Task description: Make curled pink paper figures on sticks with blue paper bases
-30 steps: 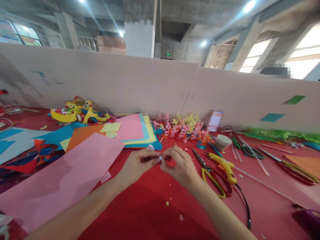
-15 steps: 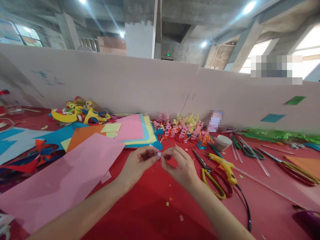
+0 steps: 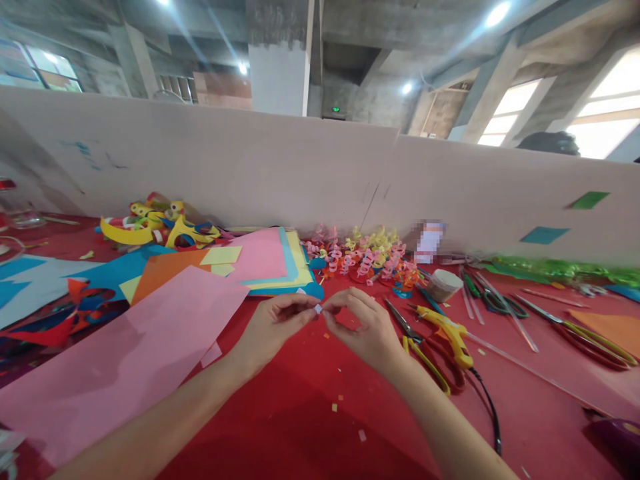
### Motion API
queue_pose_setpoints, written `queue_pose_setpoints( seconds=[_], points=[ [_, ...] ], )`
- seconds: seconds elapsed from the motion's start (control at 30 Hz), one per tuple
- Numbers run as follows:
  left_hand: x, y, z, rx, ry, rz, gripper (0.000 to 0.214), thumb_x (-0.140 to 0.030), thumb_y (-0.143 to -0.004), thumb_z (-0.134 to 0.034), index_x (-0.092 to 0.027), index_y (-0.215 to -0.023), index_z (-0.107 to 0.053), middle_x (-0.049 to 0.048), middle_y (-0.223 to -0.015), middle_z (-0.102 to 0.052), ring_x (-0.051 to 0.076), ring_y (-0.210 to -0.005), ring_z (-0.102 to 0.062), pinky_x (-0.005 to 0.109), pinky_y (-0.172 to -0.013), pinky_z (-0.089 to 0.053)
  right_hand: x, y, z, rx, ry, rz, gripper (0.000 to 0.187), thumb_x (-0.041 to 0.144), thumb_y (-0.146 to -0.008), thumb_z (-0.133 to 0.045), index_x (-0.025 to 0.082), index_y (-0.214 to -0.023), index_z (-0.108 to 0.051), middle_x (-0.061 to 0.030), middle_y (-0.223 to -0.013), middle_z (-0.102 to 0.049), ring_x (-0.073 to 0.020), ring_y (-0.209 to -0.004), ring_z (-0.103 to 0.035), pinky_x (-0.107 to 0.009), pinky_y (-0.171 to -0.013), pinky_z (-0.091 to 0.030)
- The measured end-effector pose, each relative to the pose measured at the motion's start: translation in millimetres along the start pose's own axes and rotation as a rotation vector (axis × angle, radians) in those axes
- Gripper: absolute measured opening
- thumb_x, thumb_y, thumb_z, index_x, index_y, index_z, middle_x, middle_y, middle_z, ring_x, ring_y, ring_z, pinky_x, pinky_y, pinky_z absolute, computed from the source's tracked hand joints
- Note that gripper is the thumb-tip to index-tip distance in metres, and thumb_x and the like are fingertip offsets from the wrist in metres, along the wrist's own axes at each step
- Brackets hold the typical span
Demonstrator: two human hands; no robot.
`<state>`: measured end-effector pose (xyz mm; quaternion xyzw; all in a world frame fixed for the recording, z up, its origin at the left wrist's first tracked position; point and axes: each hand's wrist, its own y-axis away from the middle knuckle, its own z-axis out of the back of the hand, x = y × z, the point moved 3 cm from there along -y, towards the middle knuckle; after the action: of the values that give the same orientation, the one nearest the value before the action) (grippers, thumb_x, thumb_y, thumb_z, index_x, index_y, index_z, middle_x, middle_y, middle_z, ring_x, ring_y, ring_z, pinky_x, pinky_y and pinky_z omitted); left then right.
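Head view, landmark = yellow glue gun (image 3: 453,337). Small white piece (image 3: 319,309) sits well left of it, held up over the tabletop (image 3: 285,400).

Just changed: half a second ago the piece showed a flat edge up; now it's rotated, corner up, like a diamond. Right hand (image 3: 367,327) has opened its curl slightly, fingers straighter. Orange scrap (image 3: 327,335) now shows left of the gun, below the fingertips; can't tell if it dropped or was covered before. I read this as a turn or regrip in the fingers, not a letting go, so the piece is still being worked.

Orientation: visible part looks about square, one corner up, side corners toward either hand. No clear long axis; the fingers may hide some of it.

Hands: I have the left hand (image 3: 270,323) pinching the piece, thumb against forefinger. Right thumb and forefinger come right up to its edge; pinch or mere touch, can't tell.

Scissors (image 3: 415,338) lie just left of the gun.
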<state>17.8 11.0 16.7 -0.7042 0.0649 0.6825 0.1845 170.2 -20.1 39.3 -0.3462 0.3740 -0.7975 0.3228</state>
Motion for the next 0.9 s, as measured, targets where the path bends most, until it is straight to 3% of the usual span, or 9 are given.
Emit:
queue_pose_setpoints(
  seconds=[0.37, 0.63, 0.9],
  points=[
    [-5.2, 3.3, -3.1, 0.002, -0.031, -0.058, 0.011, -0.022, -0.068, -0.069, -0.021, -0.078, -0.073, 0.0032, -0.085, -0.071, 0.018, -0.082, -0.064, 0.031, -0.079, -0.05, 6.6, 4.1, -7.1, -0.047, 0.122, 0.026, 0.016, 0.005, -0.072, -0.048, 0.02, -0.073, -0.051, 0.0004, -0.063, -0.057, -0.0121, -0.059, -0.054, -0.022, -0.057, -0.047],
    [2.2, 1.7, -1.0, -0.074, 0.053, 0.018, 0.018, -0.025, -0.066, -0.071, -0.021, -0.083, -0.07, 0.0018, -0.083, -0.07, 0.016, -0.081, -0.063, 0.031, -0.08, -0.048, 3.9, 3.5, -6.7, -0.05, 0.067, -0.016, 0.014, 0.007, -0.077, -0.05, 0.02, -0.079, -0.054, -0.0006, -0.069, -0.06, -0.0123, -0.066, -0.057, -0.023, -0.063, -0.049],
    [1.3, 3.3, -5.5, -0.011, 0.077, 0.004, 0.022, -0.026, -0.065, -0.072, -0.019, -0.086, -0.067, 0.0022, -0.081, -0.068, 0.017, -0.079, -0.062, 0.03, -0.076, -0.048, 4.9, 7.3, -10.2, -0.098, 0.082, -0.017, 0.014, 0.007, -0.073, -0.048, 0.021, -0.073, -0.051, 0.0003, -0.063, -0.056, -0.0126, -0.059, -0.053, -0.024, -0.056, -0.047]
  ],
)
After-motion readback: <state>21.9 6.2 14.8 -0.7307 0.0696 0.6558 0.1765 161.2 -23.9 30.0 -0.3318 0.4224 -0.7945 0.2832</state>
